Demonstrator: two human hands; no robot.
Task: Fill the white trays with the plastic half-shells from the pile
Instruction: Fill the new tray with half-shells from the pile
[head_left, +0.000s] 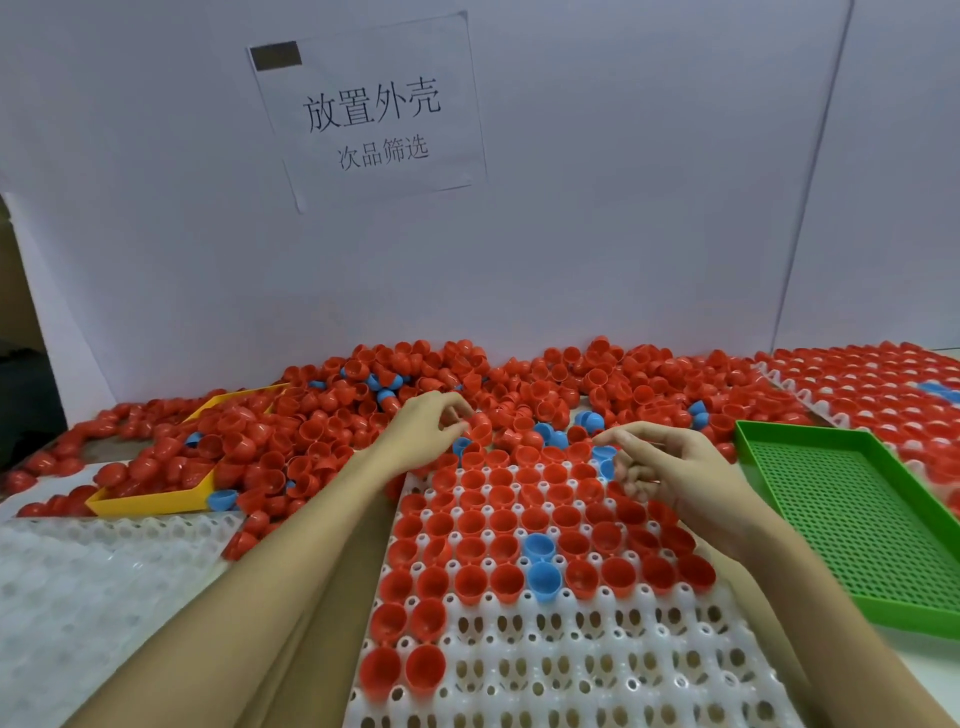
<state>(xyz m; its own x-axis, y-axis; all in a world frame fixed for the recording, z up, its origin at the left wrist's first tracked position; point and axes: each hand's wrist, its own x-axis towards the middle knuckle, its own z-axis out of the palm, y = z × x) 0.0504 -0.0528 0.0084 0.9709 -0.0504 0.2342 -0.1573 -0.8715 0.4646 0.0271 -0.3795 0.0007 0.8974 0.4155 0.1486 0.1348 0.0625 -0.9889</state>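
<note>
A small factory sorting bench — heaped red and blue half-shells (519, 384), white pocketed trays (571, 670), yellow (150, 501) and green (852, 525) sorting trays, plain partition boards (623, 182), and a printed Chinese station sign (369, 109) taped behind.

Glossy smooth red plastic half-shells (467, 384) heaped mid-frame, few glossy blue shells (540, 546), white tray (571, 670) of semi-translucent moulded plastic, matt perforated green plastic tray (841, 499) right, smooth yellow plastic tray (150, 501) left, creased paper sign (369, 109) top centre
</note>
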